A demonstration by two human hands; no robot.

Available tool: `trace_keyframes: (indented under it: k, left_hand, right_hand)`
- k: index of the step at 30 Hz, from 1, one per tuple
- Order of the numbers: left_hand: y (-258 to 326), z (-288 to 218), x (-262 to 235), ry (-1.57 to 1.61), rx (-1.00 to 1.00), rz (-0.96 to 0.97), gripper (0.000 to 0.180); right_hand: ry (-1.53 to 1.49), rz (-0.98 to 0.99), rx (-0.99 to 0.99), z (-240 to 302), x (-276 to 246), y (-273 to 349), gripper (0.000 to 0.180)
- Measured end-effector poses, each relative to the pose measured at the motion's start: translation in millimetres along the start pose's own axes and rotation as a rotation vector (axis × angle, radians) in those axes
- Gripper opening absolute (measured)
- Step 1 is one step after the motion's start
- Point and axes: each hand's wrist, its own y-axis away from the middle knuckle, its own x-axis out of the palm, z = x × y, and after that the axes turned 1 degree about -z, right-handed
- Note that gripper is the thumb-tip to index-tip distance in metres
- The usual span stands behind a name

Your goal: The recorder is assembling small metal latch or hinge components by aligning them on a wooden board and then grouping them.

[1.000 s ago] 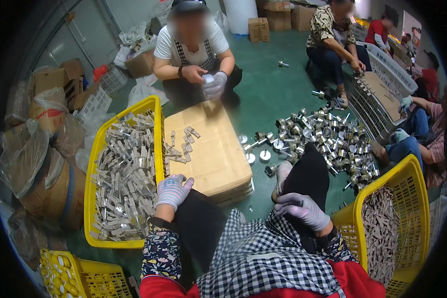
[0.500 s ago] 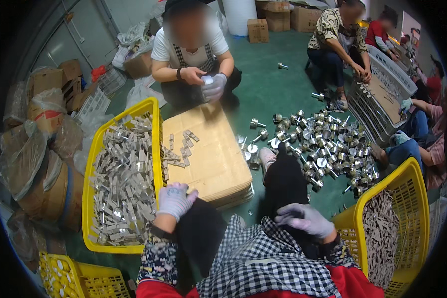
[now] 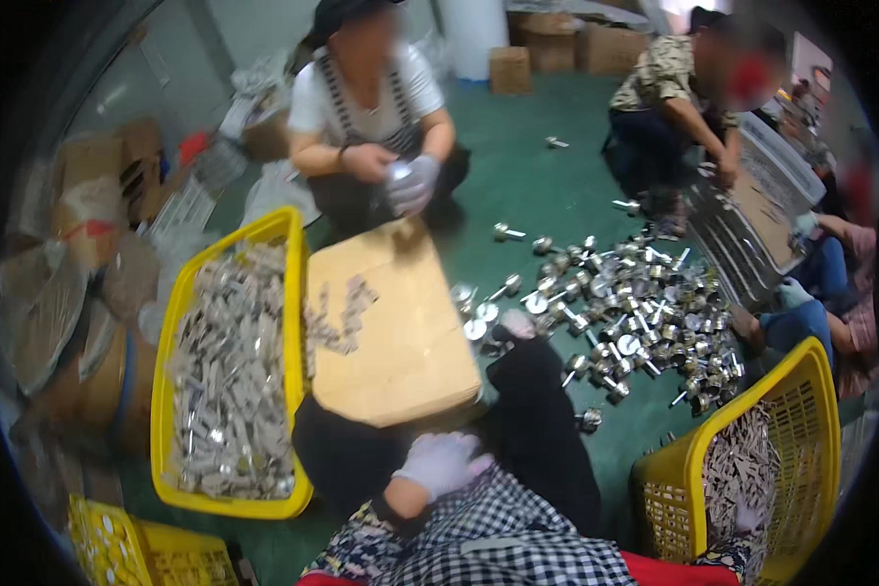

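My left hand (image 3: 441, 464), in a white glove, rests over my lap against the checked apron (image 3: 498, 518), fingers stretched out and apparently holding nothing. On the right my right hand (image 3: 750, 516) reaches down into a yellow basket (image 3: 698, 479) of thin grey-brown strips (image 3: 737, 459); its fingers are blurred among them. Ahead of my knees stands a cardboard-topped stack (image 3: 400, 342), with several small grey strips (image 3: 342, 313) lying at its left side. A second yellow basket (image 3: 298, 283), full of grey pieces (image 3: 234, 381), adjoins the stack on the left.
Short metal parts with round heads and stems lie in a pile (image 3: 635, 322) on the green floor. Across the stack a person (image 3: 381, 127) squats with a gloved hand. Other people work around a crate (image 3: 732, 234) at right. A yellow crate (image 3: 156, 547) stands at lower left.
My left hand has moved from the left basket's edge to my lap. My right hand has gone from over my lap into the right basket. The view has shifted slightly.
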Motion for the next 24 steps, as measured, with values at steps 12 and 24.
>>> trace_keyframes:
  k: [12, 24]
  left_hand:
    - [-57, -58, -5, -0.315, -0.181, 0.444, 0.062]
    - [-50, -70, 0, -0.237, -0.149, 0.372, 0.049]
  right_hand:
    - [0.758, 0.366, 0.754, 229, 120, 152, 0.12]
    - [-0.072, 0.482, 0.198, 150, 238, 142, 0.075]
